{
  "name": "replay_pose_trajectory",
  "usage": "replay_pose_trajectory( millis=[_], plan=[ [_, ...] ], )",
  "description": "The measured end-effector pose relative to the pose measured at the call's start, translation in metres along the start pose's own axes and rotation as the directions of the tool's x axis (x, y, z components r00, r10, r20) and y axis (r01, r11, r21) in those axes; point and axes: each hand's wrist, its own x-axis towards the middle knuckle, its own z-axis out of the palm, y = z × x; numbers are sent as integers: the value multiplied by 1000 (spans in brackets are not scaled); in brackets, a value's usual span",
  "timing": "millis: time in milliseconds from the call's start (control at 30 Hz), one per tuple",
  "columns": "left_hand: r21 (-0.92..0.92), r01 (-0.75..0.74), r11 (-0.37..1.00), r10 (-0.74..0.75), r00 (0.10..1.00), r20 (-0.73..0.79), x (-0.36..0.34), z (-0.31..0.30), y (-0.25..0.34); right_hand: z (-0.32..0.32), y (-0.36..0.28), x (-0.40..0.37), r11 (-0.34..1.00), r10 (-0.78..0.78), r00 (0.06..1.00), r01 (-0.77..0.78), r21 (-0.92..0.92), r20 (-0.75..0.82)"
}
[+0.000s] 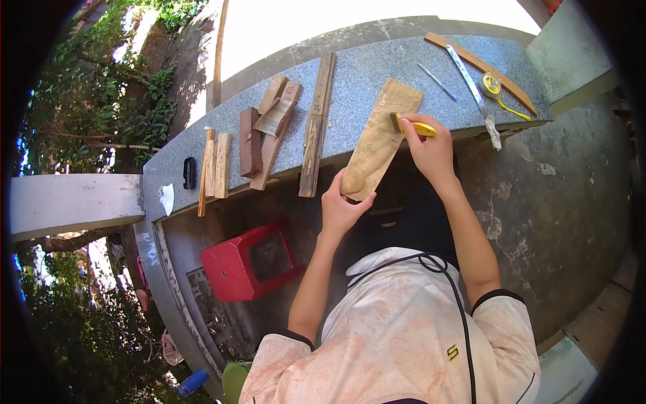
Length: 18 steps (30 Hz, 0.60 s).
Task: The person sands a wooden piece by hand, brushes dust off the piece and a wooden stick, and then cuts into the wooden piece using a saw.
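A flat wooden board (382, 138) lies slanted over the front edge of the grey stone counter, its near end reaching past the edge. My left hand (344, 210) grips that near end, thumb and fingers on either side. Between the fingers of my right hand (431, 149) is a yellow-handled brush (422, 128), its dark head touching the board's upper right part. Left of the board, a long weathered wood strip (316, 128) rests across the counter.
On the counter (363, 60) at left are a brown block (250, 143), small wood strips (223, 165) and a black clip-like object (189, 173). At right lie a metal ruler (465, 75), a tape measure (490, 84) and a pen (437, 82). A red stool (232, 271) stands below.
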Motion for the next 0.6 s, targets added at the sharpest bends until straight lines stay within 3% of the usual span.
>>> replay_pose_trajectory(
  millis=[33,67,100,167,233,300,367,400,433,467,567,600],
  plan=[
    [-4,3,1000,-3,1000,-5,0,0,-2,-1,-8,-1,971,-197,972,176,-163,-126],
    [-8,5,1000,-6,1000,-5,0,0,-3,0,-19,-10,999,-52,996,51,17,76],
    [-15,6,1000,-6,1000,-2,0,1,-4,1,-28,-23,980,59,955,-110,163,291],
    [-23,-3,1000,3,1000,5,0,2,-6,-2,-35,-35,953,95,774,-252,167,626],
    [-7,4,1000,-4,1000,10,-1,2,-3,-4,-17,-19,992,124,923,-118,-39,363],
    [33,27,999,-28,1000,9,-3,0,6,-12,-20,-5,987,12,996,-25,-161,-83],
    [4,31,1000,-31,1000,2,-4,1,3,-9,-30,-12,984,-100,994,94,-149,-39],
    [-10,30,1000,-30,1000,3,-4,2,2,-5,-32,-23,995,21,977,-41,91,212],
    [1,24,1000,-24,1000,12,-2,1,2,-1,-31,-32,933,72,883,-224,282,464],
    [12,19,1000,-19,1000,21,-2,1,1,-2,-26,-35,941,-14,774,-204,270,633],
    [8,40,999,-40,999,27,-7,-2,0,-3,-11,-9,973,169,930,-210,93,326],
    [-3,46,999,-46,999,20,-7,-1,0,-3,-12,-1,994,66,996,-72,84,68]
  ],
)
